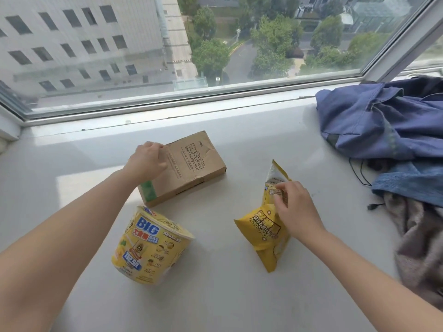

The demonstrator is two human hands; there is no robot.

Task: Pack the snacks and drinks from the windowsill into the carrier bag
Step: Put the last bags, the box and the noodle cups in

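Head view: grips the creased cardboard box's (191,168) far corner with curled left hand (146,161), pinches the crinkly yellow snack bag (263,233) with right hand (297,207), beside a round glossy cup (151,248) on the smooth windowsill (239,283).

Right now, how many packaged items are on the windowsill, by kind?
Cardboard box: 1
Yellow tub: 1
Yellow snack bag: 1, maybe 2 overlapping; cannot tell
Total: 3, maybe 4
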